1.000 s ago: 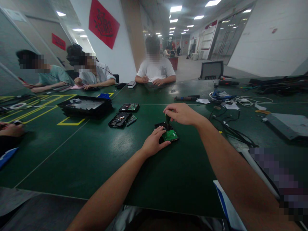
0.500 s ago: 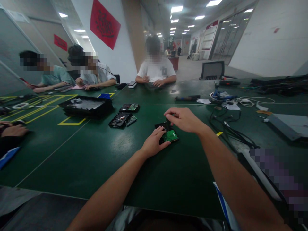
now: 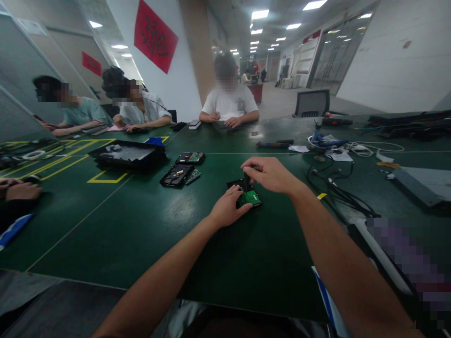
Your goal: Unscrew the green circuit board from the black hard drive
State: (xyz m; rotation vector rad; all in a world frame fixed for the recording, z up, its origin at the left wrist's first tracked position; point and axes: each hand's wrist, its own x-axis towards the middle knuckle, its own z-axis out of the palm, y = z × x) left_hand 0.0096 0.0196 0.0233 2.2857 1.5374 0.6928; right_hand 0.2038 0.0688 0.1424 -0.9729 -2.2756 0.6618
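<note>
A hard drive [image 3: 252, 197] with a green circuit board on its upper face lies on the green table in front of me. My left hand [image 3: 227, 205] holds it from the left, fingertips on its far left part and thumb along the near edge. Above the drive, my right hand [image 3: 266, 173] pinches a dark screwdriver [image 3: 245, 182] by the top of its handle. The screwdriver stands roughly upright with its tip down at the board. Whether the tip sits in a screw is too small to tell.
Left of my hands lie an opened hard drive [image 3: 176, 175], a loose circuit board [image 3: 193, 176] and another drive [image 3: 190, 157]. Beyond them stands a black tray [image 3: 130, 156]. Black cables [image 3: 334, 188] and a grey metal box [image 3: 423, 188] are at right. People sit across and left.
My left thumb has shifted slightly up onto the drive's near edge. My right hand keeps the screwdriver in nearly the same place. The view has moved a little.
</note>
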